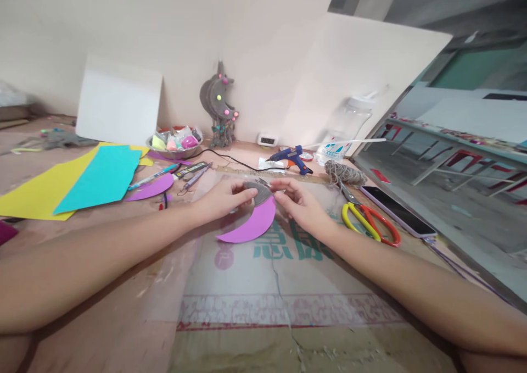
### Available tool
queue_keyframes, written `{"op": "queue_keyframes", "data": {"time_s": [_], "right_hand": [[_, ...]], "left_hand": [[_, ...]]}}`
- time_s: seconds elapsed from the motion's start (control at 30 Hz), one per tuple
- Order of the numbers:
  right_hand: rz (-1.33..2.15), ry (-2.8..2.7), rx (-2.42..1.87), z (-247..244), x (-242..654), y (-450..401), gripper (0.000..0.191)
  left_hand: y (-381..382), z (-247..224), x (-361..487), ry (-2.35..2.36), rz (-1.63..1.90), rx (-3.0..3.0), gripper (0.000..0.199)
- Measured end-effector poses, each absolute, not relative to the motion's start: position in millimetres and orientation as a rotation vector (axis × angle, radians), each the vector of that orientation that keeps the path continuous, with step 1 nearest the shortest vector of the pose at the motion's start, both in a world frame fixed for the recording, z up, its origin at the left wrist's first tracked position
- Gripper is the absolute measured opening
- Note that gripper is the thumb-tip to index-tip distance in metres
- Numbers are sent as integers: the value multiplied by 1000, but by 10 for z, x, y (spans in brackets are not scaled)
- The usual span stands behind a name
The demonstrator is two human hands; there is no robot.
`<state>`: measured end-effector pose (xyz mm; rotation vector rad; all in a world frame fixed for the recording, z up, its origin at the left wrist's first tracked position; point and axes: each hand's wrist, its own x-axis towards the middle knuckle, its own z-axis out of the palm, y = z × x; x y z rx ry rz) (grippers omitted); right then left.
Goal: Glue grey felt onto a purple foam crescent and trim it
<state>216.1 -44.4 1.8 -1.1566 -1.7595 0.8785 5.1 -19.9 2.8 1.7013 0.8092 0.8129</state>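
Note:
A purple crescent cutout (251,227) is held over the middle of the work surface, its bare tip pointing left and toward me. Grey twine (262,193) covers its upper end in close turns. My left hand (230,197) pinches that wrapped end between thumb and fingers. At the crescent's right edge, my right hand (294,200) has thumb and fingertips closed together; whatever lies between them is too small to make out. A thin grey line (276,277) runs down the plastic sheet below; I cannot tell whether it is a strand or a crease.
To the right lie scissors (366,222), a twine ball (345,173) and a phone (397,211). Behind are a blue glue gun (290,157) and a bowl of colourful bits (175,145). Coloured sheets (101,175) and another purple crescent (154,188) are left. A decorated moon (220,101) hangs behind.

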Motion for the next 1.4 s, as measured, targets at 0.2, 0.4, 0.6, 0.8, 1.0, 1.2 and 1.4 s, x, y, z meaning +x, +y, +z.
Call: {"op": "queue_keyframes", "data": {"time_s": [0.2, 0.4, 0.6, 0.8, 1.0, 1.2, 1.4], "right_hand": [[823, -1800, -1306, -8, 2175, -410, 29], [842, -1778, -1247, 13, 2174, -413, 24], [834, -1793, -1199, 21, 2173, -418, 23], [754, -1856, -1207, -43, 2198, -370, 21], [778, -1798, -1271, 13, 2194, -406, 34], [793, -1817, -1246, 70, 2159, -441, 27], [873, -1887, -1212, 40, 2146, -441, 29]], "left_hand": [[-215, 76, 42, 821, 767, 1721, 32], [-192, 72, 34, 763, 734, 1754, 33], [-147, 15, 11, 759, 721, 1778, 34], [-93, -28, 14, 753, 746, 1813, 32], [-125, -26, 30, 752, 756, 1778, 32], [-132, -15, 17, 764, 721, 1836, 34], [-180, 52, 21, 835, 627, 1920, 35]]}}
